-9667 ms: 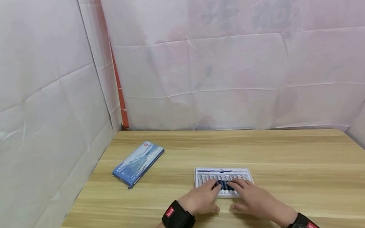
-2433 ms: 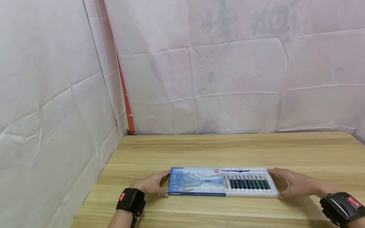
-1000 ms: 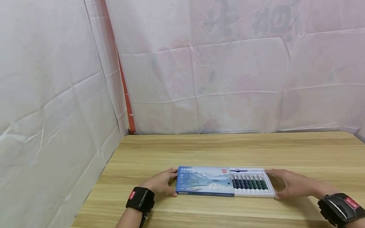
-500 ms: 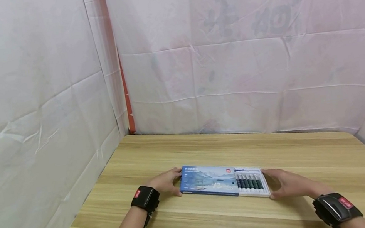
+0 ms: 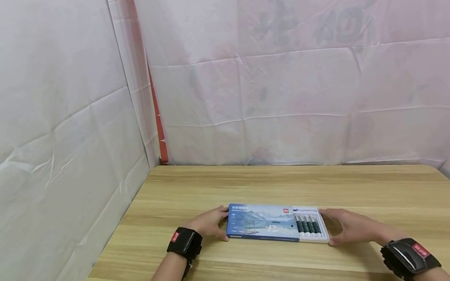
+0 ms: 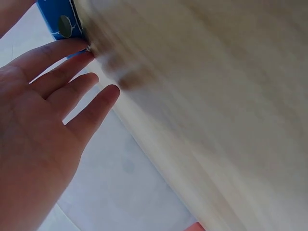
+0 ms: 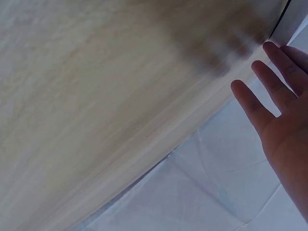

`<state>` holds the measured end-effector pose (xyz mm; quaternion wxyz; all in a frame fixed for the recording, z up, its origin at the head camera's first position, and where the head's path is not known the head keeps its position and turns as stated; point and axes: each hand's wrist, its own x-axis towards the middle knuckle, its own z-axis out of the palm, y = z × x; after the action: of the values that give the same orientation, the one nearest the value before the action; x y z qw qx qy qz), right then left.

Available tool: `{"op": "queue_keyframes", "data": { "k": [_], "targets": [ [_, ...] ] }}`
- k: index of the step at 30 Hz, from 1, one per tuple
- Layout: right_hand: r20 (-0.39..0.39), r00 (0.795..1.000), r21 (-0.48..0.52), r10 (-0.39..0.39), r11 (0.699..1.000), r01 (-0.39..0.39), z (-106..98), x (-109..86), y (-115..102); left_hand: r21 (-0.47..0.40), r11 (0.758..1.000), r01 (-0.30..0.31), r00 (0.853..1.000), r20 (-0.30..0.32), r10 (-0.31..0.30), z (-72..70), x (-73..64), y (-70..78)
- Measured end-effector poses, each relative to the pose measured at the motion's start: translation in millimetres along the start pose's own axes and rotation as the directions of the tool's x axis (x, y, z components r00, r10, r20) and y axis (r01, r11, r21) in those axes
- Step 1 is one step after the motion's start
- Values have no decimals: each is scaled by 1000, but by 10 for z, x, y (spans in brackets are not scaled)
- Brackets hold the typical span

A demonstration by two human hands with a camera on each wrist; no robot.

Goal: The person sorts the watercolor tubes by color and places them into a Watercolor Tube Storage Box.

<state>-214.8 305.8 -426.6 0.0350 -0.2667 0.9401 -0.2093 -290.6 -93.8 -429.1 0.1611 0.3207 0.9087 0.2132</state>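
Observation:
A blue cardboard sleeve [image 5: 258,223] with a mountain-lake picture lies flat on the wooden table. From its right end sticks a white tray [image 5: 324,228], most of it hidden inside. Several dark-green-banded paint tubes [image 5: 308,225] show in the exposed part, with a brush along the far side. My left hand [image 5: 207,224] holds the sleeve's left end, thumb at the near corner and fingers at the far one. My right hand [image 5: 351,226] spans the tray's right end in the same way. In the left wrist view, fingertips touch the blue sleeve end [image 6: 54,19].
The wood-grain table [image 5: 226,274] runs out around the box on all sides. White sheeting [image 5: 58,149] rises along the left edge, and pinkish-white sheeting [image 5: 294,82] hangs behind the far edge. Each wrist wears a black strapped band [image 5: 185,243].
Earlier the sleeve lay apart at back left, with both hands on the tray. Over the last second the sleeve and left hand moved right, right hand slightly left; fewer tubes show.

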Motion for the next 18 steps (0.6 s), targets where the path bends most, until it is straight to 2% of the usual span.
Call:
{"op": "queue_keyframes", "data": {
  "k": [5, 11, 18],
  "targets": [
    [0, 1000, -12, -7, 1000, 7, 8, 22, -11, 30, 1000, -6, 1000, 7, 6, -11, 36, 56],
    [23, 999, 2, 24, 1000, -24, 22, 47, -30, 64, 998, 10, 1000, 14, -11, 11, 81, 50],
    [27, 999, 0, 27, 1000, -27, 9, 72, -61, 109, 994, -4, 1000, 12, 3, -4, 99, 82]
  ]
}}
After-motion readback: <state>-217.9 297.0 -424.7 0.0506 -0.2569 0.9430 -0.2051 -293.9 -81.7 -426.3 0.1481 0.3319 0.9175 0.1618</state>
